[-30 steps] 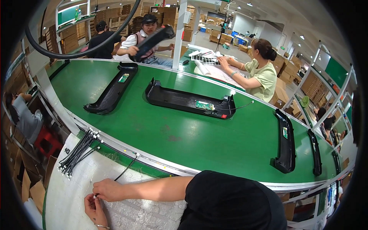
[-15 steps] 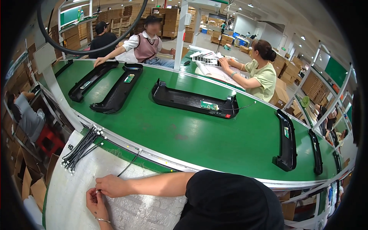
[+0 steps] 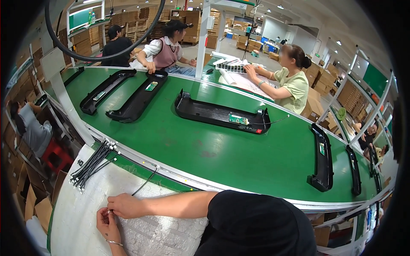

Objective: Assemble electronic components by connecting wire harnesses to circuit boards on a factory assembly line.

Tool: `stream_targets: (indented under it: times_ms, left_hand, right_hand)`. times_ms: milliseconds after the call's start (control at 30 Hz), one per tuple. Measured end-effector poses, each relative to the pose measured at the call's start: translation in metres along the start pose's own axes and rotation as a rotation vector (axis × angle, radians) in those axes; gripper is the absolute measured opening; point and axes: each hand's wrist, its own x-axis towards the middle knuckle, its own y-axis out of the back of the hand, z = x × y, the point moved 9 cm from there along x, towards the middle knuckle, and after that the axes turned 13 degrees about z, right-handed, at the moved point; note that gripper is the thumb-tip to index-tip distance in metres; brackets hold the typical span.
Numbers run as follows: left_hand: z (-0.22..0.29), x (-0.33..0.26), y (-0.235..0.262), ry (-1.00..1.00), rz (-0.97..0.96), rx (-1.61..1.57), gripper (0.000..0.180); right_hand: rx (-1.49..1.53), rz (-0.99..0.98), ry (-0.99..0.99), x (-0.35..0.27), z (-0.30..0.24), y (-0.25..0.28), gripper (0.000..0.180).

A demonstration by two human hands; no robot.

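Note:
Over a white padded work surface [image 3: 89,213], my right hand [image 3: 128,205] reaches across to the left and is closed on a short black cable [image 3: 145,182]. The cable runs out past its far side to a white connector [image 3: 157,168] at the belt's edge. Just below, my left hand [image 3: 105,222] pinches the cable's near end, the fingertips of both hands meeting there. That end is mostly covered by the fingers. Beyond them, a bundle of similar black cables [image 3: 92,166] with white plugs lies at the far left of the surface.
A green conveyor belt [image 3: 192,162] bears several black plastic housings [image 3: 222,112] with green circuit boards. A co-worker in a pink vest [image 3: 164,55] touches one housing's far end. Another in light green [image 3: 294,87] sits at papers. A metal post [image 3: 70,102] stands at left.
The housings on the belt have shifted slightly right. The pink-vested co-worker's hand has moved from the leftmost large housing to the neighbouring one, and their head has turned. My hands stay nearly still.

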Motion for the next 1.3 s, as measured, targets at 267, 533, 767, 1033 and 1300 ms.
stream_targets:
  times_ms: [267, 533, 767, 1033, 1300]
  left_hand:
    - [0.001, 0.001, -0.001, -0.002, -0.011, 0.0, 0.013]
    - [0.0, 0.003, -0.001, 0.021, -0.016, -0.024, 0.011]
    - [-0.002, 0.003, 0.0, -0.016, -0.032, -0.01, 0.011]
    - [-0.001, 0.002, 0.0, -0.018, -0.023, -0.016, 0.012]
    - [0.0, 0.003, 0.002, 0.027, 0.007, -0.053, 0.012]
  right_hand:
    - [0.01, 0.013, -0.008, 0.001, -0.002, 0.003, 0.01]
    - [-0.005, 0.048, 0.034, 0.003, 0.005, -0.004, 0.01]
    - [0.004, 0.074, 0.061, -0.001, 0.006, -0.006, 0.011]
    - [0.0, 0.06, 0.05, -0.001, 0.005, -0.005, 0.01]
    - [0.005, 0.001, 0.044, 0.001, -0.002, -0.003, 0.01]
